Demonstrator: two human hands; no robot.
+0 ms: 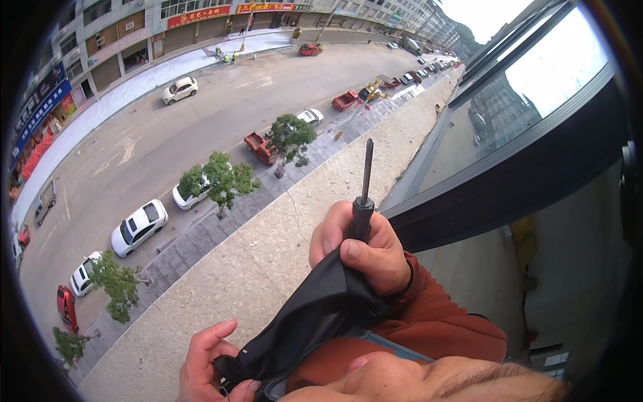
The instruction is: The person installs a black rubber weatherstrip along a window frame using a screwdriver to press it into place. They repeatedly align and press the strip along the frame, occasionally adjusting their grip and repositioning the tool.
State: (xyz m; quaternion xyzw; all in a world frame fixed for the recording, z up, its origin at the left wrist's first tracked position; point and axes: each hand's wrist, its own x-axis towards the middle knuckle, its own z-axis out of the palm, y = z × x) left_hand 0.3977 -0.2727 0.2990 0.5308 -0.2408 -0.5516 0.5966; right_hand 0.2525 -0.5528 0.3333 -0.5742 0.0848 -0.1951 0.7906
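A cross-head screwdriver (pixel 362 216) with a black handle and dark shaft points upward, tip in the air. My right hand (pixel 380 262) is closed round its handle, thumb across the front. From just below that thumb a black cloth piece (pixel 305 325), smooth and folded, stretches down to the lower left. At its lower end my left hand (pixel 204 355) grips the gathered cloth between thumb and fingers, with the index finger raised. Whether the cloth's upper end is also in my right hand, I cannot tell. A rust-coloured sleeve (pixel 429 308) covers my right arm.
A dark window frame (pixel 509 187) with a glass pane (pixel 556 74) stands close on the right. Below the hands runs a rough concrete ledge (pixel 221 295). Far down lies a street (pixel 221 114) with parked cars, trees and several people.
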